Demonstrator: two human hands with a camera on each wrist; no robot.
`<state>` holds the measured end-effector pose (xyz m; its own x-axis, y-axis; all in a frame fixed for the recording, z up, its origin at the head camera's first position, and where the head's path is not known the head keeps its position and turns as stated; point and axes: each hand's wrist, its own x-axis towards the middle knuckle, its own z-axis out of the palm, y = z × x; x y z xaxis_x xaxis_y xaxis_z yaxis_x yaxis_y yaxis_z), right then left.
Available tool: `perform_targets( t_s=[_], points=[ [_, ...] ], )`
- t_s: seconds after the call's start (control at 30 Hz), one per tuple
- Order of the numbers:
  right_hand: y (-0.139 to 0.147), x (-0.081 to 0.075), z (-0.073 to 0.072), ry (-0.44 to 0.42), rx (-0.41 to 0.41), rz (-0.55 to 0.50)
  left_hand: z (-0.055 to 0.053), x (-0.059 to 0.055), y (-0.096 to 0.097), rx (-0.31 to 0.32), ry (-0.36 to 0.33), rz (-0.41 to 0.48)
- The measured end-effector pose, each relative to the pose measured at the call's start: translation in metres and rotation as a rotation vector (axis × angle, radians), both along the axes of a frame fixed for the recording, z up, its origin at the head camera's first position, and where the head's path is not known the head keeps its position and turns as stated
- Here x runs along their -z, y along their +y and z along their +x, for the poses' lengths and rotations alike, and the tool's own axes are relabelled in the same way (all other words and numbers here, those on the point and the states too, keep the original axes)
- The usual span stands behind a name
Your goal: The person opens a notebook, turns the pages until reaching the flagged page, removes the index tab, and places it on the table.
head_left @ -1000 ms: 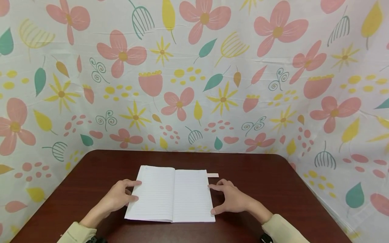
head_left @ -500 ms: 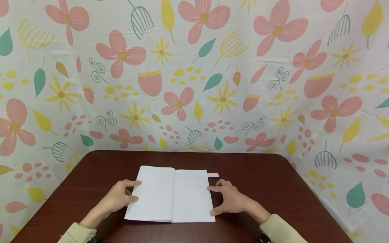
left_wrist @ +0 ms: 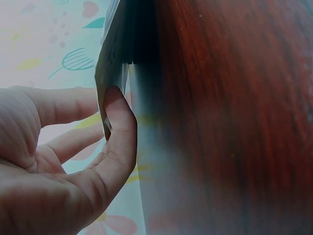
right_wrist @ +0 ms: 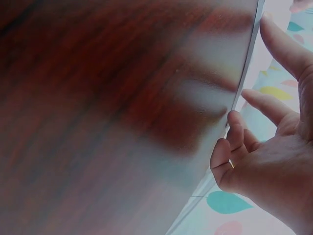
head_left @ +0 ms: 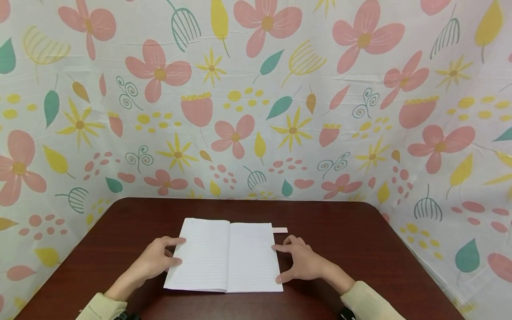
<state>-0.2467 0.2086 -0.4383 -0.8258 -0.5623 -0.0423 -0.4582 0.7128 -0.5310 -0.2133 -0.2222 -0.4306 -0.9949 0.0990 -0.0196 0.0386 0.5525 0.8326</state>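
An open notebook with blank lined pages lies on the table in the head view. At its left edge my left hand holds the left-hand side. The left wrist view shows this edge raised off the wood, pinched between the fingers on both faces of the notebook. On the other side my right hand touches the right page's edge with thumb and index finger spread and fairly straight. Its remaining fingers bend beside the notebook's thin edge in the right wrist view.
A pale strip sticks out from the notebook's upper right side. Beneath is a dark reddish wooden table with rounded far corners. A flower-print sheet hangs behind it and along both sides.
My right hand has slid very slightly left, so its thumb and index fingertips overlap the page edge a bit more. The left hand and notebook have stayed in place.
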Motion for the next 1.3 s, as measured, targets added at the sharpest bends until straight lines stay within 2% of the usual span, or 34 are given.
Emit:
perform_targets(
  t_s=[0.37,0.6,0.87,1.3],
  points=[
    [-0.003,0.000,0.000,0.003,0.004,-0.007,0.000,-0.001,0.000,0.006,-0.001,-0.002],
    [-0.008,0.000,-0.001,0.002,-0.006,-0.020,0.000,-0.001,0.000,-0.013,-0.014,0.004],
    [-0.014,0.000,-0.003,0.004,-0.020,-0.032,0.001,-0.002,0.000,0.000,-0.017,0.016],
    [-0.026,-0.003,-0.004,0.061,-0.059,-0.002,0.000,-0.001,0.000,-0.011,-0.024,0.001]
  ],
)
